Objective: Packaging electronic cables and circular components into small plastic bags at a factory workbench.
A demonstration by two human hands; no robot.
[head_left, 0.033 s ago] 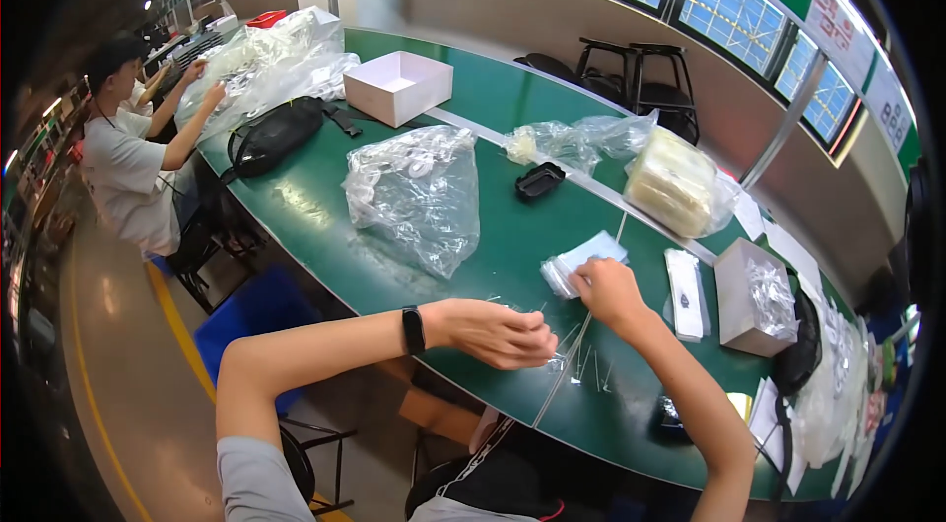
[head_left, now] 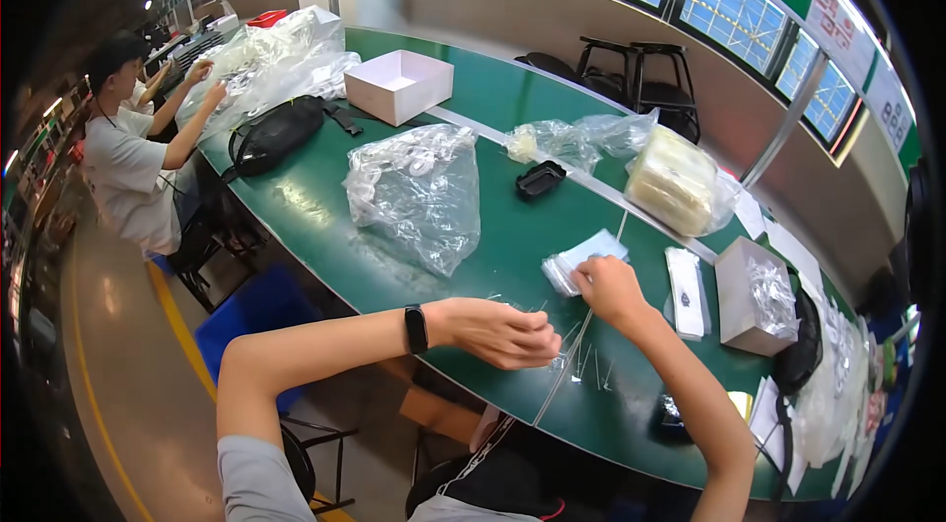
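Note:
My right hand [head_left: 609, 287] is closed, its fingertips pinching the near edge of a stack of small clear plastic bags [head_left: 594, 251] on the green table. My left hand [head_left: 501, 333], with a black band on its wrist, hovers over the table's near edge. Its fingers are curled together, and whatever they may hold is hidden. Under and beside the left hand lie several thin metal pins [head_left: 581, 364], some scattered toward the table seam. A large clear bag of white parts [head_left: 414, 192] sits farther left.
A black tray [head_left: 540, 180] and a wrapped pale bundle [head_left: 675, 182] stand toward the back. At right are a white packet [head_left: 685, 293] and a box with clear bags [head_left: 749, 300]. An open white box [head_left: 398, 88] and a black pouch [head_left: 279, 138] lie far left, near a seated person [head_left: 133, 142].
My left hand has shifted very slightly to the right. My right hand stays at the stack of clear bags.

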